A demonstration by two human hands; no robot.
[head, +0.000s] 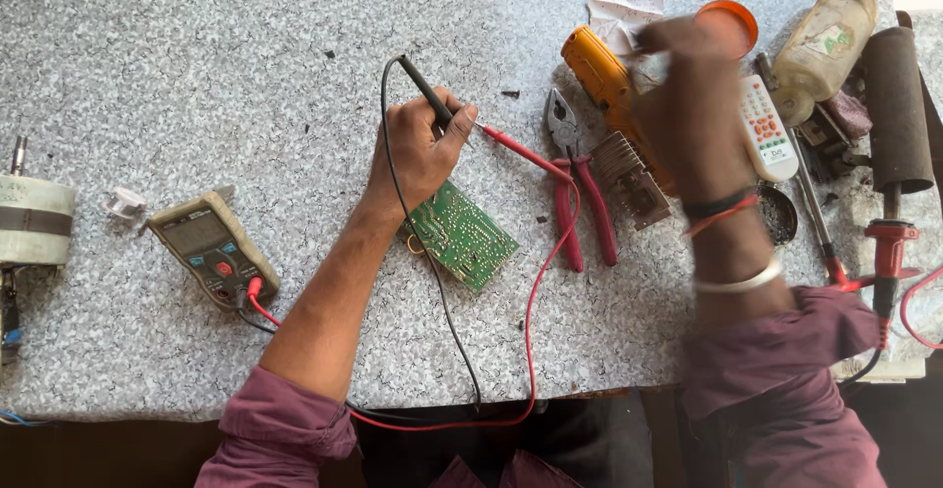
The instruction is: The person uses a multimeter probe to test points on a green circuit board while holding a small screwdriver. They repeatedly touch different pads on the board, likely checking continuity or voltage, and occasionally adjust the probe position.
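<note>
My left hand [420,149] grips a black meter probe [424,87] and the thin tip of a red probe [516,147], both held above a green circuit board [462,236] lying on the speckled table. The probes' black and red leads run down off the front edge and back to a worn multimeter [211,249] at the left. My right hand [688,95] is raised and blurred over the clutter at the back right, next to an orange-yellow tool [599,74] and an orange lid [735,15]; whether it holds anything is unclear.
Red-handled pliers [580,189] and a finned metal heat sink [629,179] lie right of the board. A white remote [766,127], plastic bottle [830,41], dark cylinder [896,105] and screwdrivers crowd the right end. A taped white coil [29,221] sits at the left edge.
</note>
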